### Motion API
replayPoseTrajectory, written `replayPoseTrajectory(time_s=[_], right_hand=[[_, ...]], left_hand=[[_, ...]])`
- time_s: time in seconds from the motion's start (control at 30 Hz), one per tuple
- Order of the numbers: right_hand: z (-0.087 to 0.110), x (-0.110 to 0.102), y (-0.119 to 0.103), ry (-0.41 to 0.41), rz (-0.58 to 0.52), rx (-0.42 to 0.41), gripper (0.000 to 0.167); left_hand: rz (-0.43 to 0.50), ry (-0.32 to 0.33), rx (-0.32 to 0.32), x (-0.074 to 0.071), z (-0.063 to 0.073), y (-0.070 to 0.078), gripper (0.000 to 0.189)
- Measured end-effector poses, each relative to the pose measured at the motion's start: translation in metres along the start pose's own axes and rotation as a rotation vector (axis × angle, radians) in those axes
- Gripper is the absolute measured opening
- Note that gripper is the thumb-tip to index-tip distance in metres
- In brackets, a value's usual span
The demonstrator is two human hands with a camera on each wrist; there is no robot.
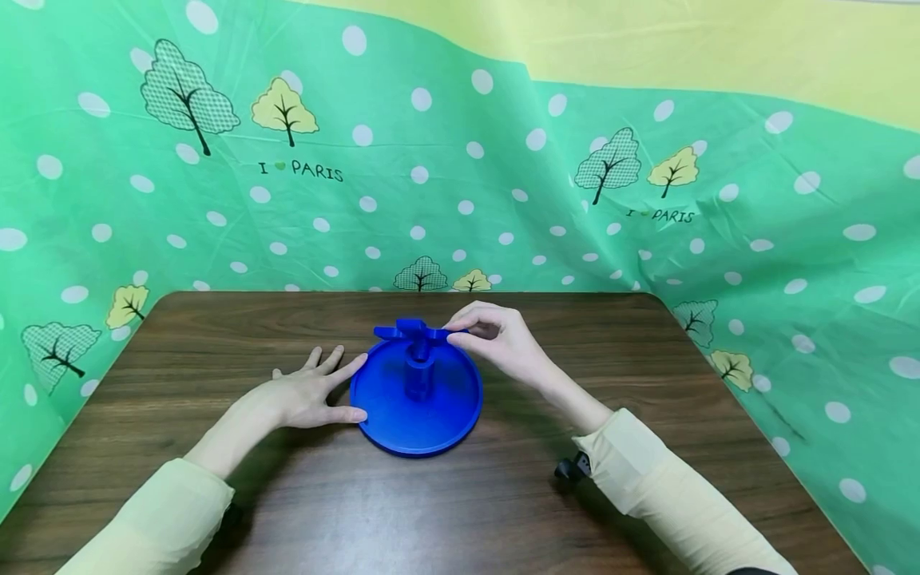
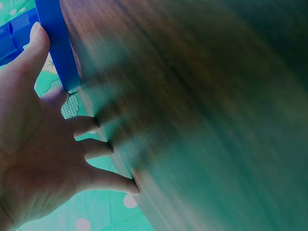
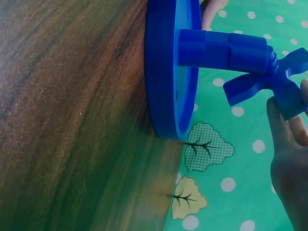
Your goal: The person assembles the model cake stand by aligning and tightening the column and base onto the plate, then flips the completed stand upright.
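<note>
A blue round base (image 1: 424,427) with a raised rim lies flat on the table, and a blue post (image 1: 419,382) stands up from its middle. On top of the post sits a blue knob with several arms (image 1: 411,327); in the right wrist view a short threaded stem (image 3: 272,60) shows between post and knob. My right hand (image 1: 503,339) pinches one arm of the knob between thumb and fingers. With fingers spread, my left hand (image 1: 309,395) rests at the base's left side, thumb and index finger touching the rim.
The brown wood-grain table (image 1: 539,511) carries the base near its middle. Behind and beside it hangs a green dotted curtain (image 1: 446,192) with printed trees. A small black device (image 1: 573,469) is at the right sleeve cuff.
</note>
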State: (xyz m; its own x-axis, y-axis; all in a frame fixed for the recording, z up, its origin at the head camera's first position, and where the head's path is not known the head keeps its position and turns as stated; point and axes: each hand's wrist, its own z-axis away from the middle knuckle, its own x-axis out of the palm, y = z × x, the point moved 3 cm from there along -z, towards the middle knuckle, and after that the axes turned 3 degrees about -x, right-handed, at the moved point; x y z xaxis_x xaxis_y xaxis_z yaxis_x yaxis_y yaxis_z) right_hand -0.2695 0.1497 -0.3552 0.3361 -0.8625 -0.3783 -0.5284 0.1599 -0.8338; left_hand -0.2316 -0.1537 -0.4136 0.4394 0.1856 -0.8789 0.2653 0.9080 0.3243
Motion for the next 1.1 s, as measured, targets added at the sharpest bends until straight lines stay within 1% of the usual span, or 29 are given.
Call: replayPoseTrajectory(time_s=[0.17,0.3,0.4,0.53,0.7,0.87,1.1], right_hand=[[-0.0017,0.0008,-0.0025,-0.023,-0.048,-0.029,0.015],[-0.0027,0.0001,-0.0035,-0.046,-0.053,-0.036,0.014],[-0.0025,-0.0012,-0.0029,-0.069,-0.022,-0.032,0.017],[-0.0014,-0.0022,-0.0016,-0.106,0.013,-0.006,0.023],[0.0004,-0.0020,-0.0006,-0.145,0.006,0.028,0.029],[0.0008,-0.0028,-0.0002,-0.149,0.023,0.034,0.031],[0.0028,-0.0062,0.0001,-0.147,0.116,0.062,0.032]], left_hand=[[-0.002,0.000,0.000,0.0003,-0.0002,-0.0002,0.097],[-0.002,-0.001,0.000,0.0004,-0.0004,-0.0008,0.098],[-0.003,0.001,0.001,0.0004,-0.0007,-0.0012,0.098],[-0.005,0.001,-0.005,0.0005,-0.0015,-0.0015,0.098],[-0.004,-0.005,-0.007,0.0011,-0.0019,-0.0012,0.098],[-0.003,-0.003,-0.003,0.0015,-0.0017,-0.0013,0.098],[-0.003,-0.004,-0.004,0.0009,-0.0011,-0.0009,0.098]])
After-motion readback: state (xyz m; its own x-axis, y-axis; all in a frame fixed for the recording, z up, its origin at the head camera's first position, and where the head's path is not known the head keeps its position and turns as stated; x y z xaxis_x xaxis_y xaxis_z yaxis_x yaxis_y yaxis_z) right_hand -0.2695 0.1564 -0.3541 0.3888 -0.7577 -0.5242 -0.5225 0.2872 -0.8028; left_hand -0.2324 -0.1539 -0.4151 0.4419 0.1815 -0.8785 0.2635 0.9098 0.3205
